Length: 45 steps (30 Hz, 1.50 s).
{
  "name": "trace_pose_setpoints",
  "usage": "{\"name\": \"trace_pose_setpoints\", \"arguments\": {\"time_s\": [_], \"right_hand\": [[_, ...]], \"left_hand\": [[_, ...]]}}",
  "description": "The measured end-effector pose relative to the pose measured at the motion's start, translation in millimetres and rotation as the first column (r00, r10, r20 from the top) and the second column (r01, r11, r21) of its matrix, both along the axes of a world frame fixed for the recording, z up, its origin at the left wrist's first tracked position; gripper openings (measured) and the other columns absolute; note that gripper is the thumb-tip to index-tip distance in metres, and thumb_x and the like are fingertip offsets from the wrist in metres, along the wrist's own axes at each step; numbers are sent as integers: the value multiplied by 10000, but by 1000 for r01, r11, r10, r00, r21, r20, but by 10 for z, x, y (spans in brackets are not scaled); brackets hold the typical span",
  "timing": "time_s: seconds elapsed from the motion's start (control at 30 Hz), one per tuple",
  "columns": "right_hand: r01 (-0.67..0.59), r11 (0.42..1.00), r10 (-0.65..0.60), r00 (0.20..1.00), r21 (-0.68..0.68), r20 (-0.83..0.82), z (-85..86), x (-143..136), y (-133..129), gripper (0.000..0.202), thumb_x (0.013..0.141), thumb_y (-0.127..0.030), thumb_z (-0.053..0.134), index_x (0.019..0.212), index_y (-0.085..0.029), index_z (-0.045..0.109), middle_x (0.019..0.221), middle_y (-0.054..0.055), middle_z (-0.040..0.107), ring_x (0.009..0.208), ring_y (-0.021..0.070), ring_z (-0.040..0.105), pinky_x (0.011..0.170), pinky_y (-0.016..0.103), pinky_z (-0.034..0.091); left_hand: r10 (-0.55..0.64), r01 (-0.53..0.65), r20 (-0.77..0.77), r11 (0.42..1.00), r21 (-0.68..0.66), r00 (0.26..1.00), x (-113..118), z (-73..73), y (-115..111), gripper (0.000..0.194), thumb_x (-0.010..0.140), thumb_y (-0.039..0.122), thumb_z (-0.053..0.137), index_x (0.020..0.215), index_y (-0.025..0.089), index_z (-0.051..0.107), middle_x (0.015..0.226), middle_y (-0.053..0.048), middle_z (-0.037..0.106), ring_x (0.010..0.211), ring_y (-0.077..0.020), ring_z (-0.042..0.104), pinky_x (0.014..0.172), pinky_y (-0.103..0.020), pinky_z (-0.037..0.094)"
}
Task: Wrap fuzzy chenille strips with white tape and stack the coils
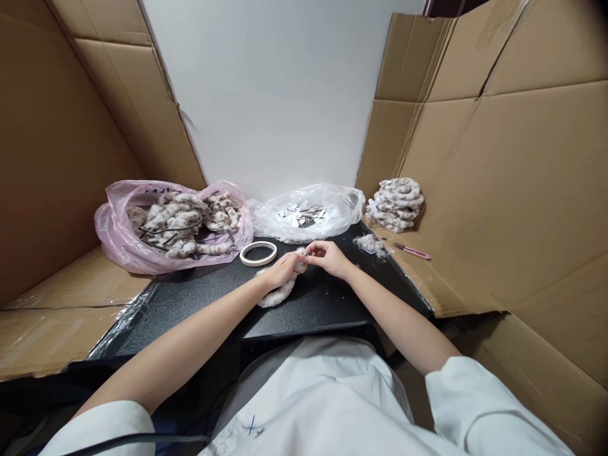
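Note:
On the black table [190, 316], a fluffy white-and-brown ring [278, 297] lies partly under my left hand [284, 269]. The fingers of that hand are closed round the upper end of the ring. Just to its right is my right hand [327, 256], its thumb and index finger pinched together at the same end. What the right fingertips hold is too small to make out. A roll of pale tape [258, 254] lies flat behind my left hand.
A pink bag [114, 234] of fluffy pieces and black cords stands at left. Behind my hands is a clear bag [349, 206] of small white tags. At right are stacked fluffy rings [399, 206], loose fluff [373, 245] and a pink-handled tool [417, 253]. Cardboard walls [536, 171] flank the table.

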State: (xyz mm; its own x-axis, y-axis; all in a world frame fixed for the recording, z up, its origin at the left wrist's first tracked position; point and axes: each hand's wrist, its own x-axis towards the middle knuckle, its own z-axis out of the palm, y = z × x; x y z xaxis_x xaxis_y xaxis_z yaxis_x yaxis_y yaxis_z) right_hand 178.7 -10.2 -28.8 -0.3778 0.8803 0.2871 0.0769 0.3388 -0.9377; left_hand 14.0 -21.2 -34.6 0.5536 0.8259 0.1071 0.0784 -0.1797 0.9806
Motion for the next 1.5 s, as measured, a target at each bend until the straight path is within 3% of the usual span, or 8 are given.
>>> {"name": "trace_pose_setpoints", "arguments": {"time_s": [0.3,0.57,0.7,0.83,0.97,1.13,1.33,1.5], "right_hand": [[117,991,-129,962,-64,-242,31,86,107,372,492,-419,829,697,-171,643,688,-9,651,686,138,596,733,298,479],[143,978,-186,923,-149,-337,45,112,142,360,441,-372,855,660,-174,650,665,-22,658,696,133,605,772,303,471],[159,977,-201,911,-143,-361,73,100,116,346,442,-375,851,633,-178,640,636,-30,647,667,124,588,758,301,462],[128,982,-171,913,-138,-371,79,87,92,308,459,-318,847,629,-184,628,644,-34,645,663,119,585,749,293,464],[80,982,-140,914,-169,-380,82,95,89,387,451,-257,850,791,-209,673,742,-31,668,727,128,611,751,284,470],[117,965,-191,926,-235,-325,82,112,96,337,544,-384,808,783,-178,691,752,7,692,652,117,612,667,266,451],[102,982,-149,937,-162,-317,79,81,78,319,518,-381,822,709,-165,685,661,-12,666,615,111,580,679,280,475],[75,995,-94,945,-72,-313,65,43,46,295,543,-349,820,736,-177,679,706,-7,677,674,137,609,734,309,499]], "left_hand": [[33,-33,4,991,127,999,-102,146,90,399,789,557,538,760,166,464,582,64,284,488,-64,224,439,-204,175],[192,-72,-229,893,444,954,-335,286,202,433,859,514,447,677,138,564,622,5,498,598,-109,427,563,-217,338],[263,-39,-360,850,526,895,-395,343,205,441,864,509,432,651,145,560,593,15,505,612,-123,464,609,-229,351],[293,-45,-388,843,535,874,-419,366,182,453,864,522,407,666,149,571,611,8,528,637,-140,489,636,-241,366],[303,-56,-375,837,545,876,-420,378,158,448,875,509,382,682,152,570,609,14,514,619,-134,473,641,-242,368],[304,-57,-367,832,552,879,-412,398,143,439,879,498,381,675,153,559,595,21,488,613,-128,462,638,-236,361],[267,-22,-390,847,532,881,-411,374,146,427,878,491,399,712,145,584,603,22,487,614,-126,450,637,-233,361],[233,-12,-350,847,532,908,-386,344,116,358,888,452,415,903,142,595,758,-2,559,716,-141,499,689,-238,379]]}}
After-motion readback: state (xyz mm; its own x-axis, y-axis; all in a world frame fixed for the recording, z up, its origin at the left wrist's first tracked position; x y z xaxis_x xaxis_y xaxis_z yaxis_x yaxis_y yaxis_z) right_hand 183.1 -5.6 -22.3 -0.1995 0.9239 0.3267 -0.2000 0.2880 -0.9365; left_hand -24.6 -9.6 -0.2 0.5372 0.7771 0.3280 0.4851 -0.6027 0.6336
